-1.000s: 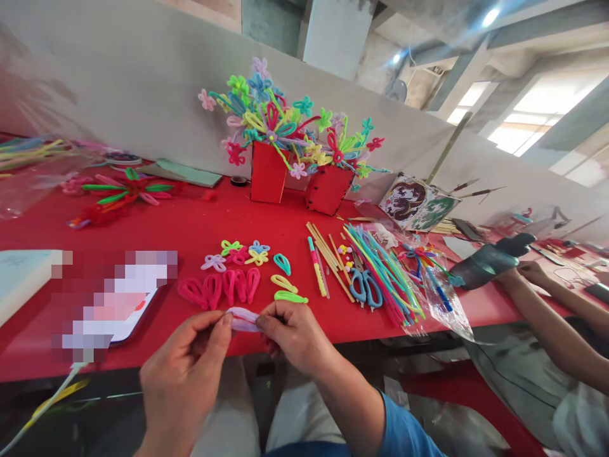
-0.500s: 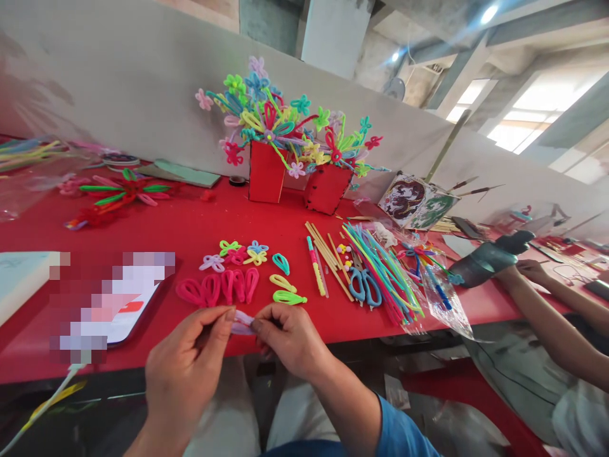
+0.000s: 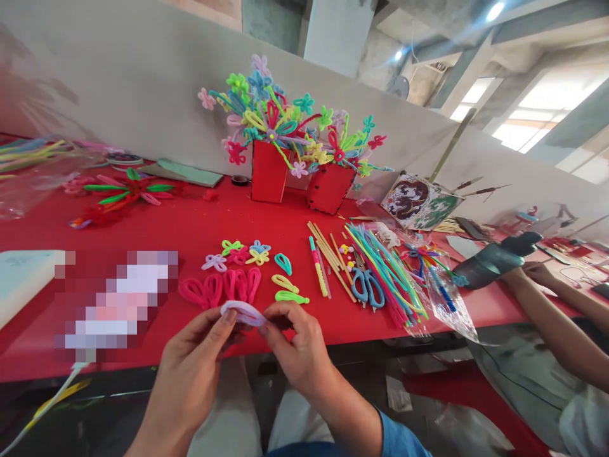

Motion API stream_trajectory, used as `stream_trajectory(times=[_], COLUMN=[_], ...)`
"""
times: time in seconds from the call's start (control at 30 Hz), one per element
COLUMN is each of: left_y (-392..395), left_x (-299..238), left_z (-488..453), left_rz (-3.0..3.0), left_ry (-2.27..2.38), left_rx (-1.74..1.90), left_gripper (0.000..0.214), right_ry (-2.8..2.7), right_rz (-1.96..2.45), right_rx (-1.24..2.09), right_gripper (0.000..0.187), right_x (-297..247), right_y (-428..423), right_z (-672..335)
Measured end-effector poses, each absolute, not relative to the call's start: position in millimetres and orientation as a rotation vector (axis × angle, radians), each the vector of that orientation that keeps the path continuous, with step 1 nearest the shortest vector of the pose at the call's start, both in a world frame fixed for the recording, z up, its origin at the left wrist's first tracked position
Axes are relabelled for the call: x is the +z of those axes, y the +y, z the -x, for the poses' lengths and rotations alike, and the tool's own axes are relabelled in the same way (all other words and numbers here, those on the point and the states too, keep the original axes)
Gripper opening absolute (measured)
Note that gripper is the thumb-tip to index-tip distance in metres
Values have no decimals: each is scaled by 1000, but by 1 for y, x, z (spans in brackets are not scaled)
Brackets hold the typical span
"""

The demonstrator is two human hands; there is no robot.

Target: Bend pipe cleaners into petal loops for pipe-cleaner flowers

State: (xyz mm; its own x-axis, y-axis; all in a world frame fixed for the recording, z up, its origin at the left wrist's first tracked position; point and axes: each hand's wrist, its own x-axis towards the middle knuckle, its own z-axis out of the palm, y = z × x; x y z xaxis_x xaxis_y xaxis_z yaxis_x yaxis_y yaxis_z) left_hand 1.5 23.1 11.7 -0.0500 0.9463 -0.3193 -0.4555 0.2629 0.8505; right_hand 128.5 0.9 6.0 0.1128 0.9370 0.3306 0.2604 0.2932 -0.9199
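Both of my hands pinch a pale lilac pipe-cleaner loop (image 3: 242,312) just above the near edge of the red table (image 3: 190,222). My left hand (image 3: 197,365) grips its left end between thumb and forefinger. My right hand (image 3: 295,346) grips its right end with closed fingers. Just beyond lie several pink folded loops (image 3: 221,287), small pipe-cleaner flowers (image 3: 238,252) and green, yellow and teal loops (image 3: 285,285).
Two red boxes (image 3: 297,178) full of pipe-cleaner flowers stand at the back. Blue-handled scissors (image 3: 366,289), wooden sticks and a bag of coloured pipe cleaners (image 3: 394,273) lie to the right. Another person's arm (image 3: 556,330) holds a dark glue gun (image 3: 495,259) at the right.
The lilac loop has risen slightly and now arches between my fingertips; my right hand has shifted a little lower and rightward. The other person's arm stays put.
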Motion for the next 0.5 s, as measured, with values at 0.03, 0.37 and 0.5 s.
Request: stream_trajectory(times=[0.03, 0.37, 0.5], left_y=[23, 21, 24], left_x=[14, 20, 20], left_z=[-1, 3, 4], left_rz=[-586, -550, -587], left_ry=[1075, 979, 904], left_rx=[1236, 1188, 1132], left_gripper=[36, 30, 26], right_ry=[-1400, -1115, -972], right_rz=[1222, 1239, 1168], right_rx=[773, 1337, 1467], right_gripper=[11, 16, 22], right_x=[7, 10, 8], right_y=[0, -1, 0], right_z=[-129, -130, -129])
